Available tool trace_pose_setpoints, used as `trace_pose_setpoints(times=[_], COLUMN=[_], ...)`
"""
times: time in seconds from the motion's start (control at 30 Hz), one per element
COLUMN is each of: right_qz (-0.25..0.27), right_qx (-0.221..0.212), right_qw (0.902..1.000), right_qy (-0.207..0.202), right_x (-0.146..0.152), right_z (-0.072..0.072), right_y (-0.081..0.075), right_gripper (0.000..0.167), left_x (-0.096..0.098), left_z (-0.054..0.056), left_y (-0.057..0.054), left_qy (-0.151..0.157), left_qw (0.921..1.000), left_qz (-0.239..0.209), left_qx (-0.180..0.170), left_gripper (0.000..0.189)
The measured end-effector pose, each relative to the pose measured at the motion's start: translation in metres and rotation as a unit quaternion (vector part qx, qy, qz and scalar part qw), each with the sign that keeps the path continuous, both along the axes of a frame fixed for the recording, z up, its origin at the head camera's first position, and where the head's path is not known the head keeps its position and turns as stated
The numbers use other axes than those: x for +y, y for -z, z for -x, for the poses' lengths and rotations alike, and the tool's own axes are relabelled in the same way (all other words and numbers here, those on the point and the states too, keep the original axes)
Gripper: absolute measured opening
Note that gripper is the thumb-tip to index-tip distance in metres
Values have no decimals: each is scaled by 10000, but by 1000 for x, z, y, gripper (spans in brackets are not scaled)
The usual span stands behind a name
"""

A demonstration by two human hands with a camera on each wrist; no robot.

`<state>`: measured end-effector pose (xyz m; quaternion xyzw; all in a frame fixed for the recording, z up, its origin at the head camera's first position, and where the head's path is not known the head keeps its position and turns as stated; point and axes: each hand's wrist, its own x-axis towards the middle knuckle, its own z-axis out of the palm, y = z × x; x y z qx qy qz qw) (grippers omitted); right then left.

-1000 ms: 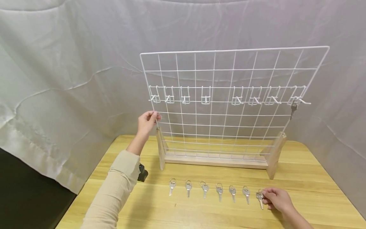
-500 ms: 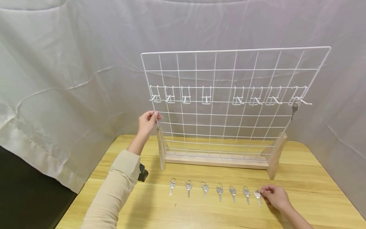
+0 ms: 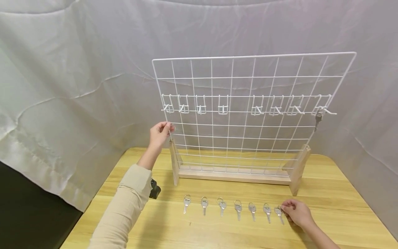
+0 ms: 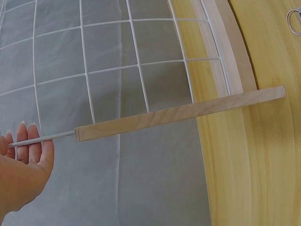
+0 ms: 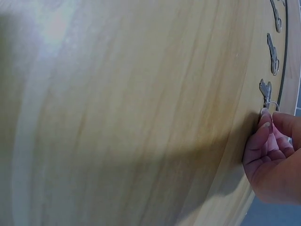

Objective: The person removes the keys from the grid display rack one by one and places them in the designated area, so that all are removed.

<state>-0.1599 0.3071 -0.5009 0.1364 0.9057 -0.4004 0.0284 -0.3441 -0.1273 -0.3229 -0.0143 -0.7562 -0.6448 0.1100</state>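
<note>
My left hand holds the left edge wire of a white wire grid panel, just above its wooden side post. In the left wrist view the fingers curl round that wire. At the right end of a row of silver keys, my right hand pinches the ring of the last key between thumb and fingertips. That key lies at or near the tabletop in the right wrist view. Another key hangs on the rightmost white hook of the panel.
Several more white hooks line the panel. Its wooden base stands on the wooden table. Several ringed keys lie in front of the base. A small black object is beside the left sleeve. Grey curtains surround the table.
My right hand has shifted slightly left with the rightmost key, bringing it closer to its neighbour. My left hand keeps its hold on the panel edge.
</note>
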Motion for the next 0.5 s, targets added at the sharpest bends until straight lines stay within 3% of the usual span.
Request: trace_pose_setpoints(times=[0.5], right_qz=[208], right_qx=[-106], right_qw=[9997], right_qy=[65], right_x=[1], right_z=[-1], right_y=[0], right_gripper=[11], left_x=[0], left_z=[1], left_y=[1], left_qy=[28], left_qw=[10000], left_qz=[-12], left_qx=[-51], left_gripper=[29])
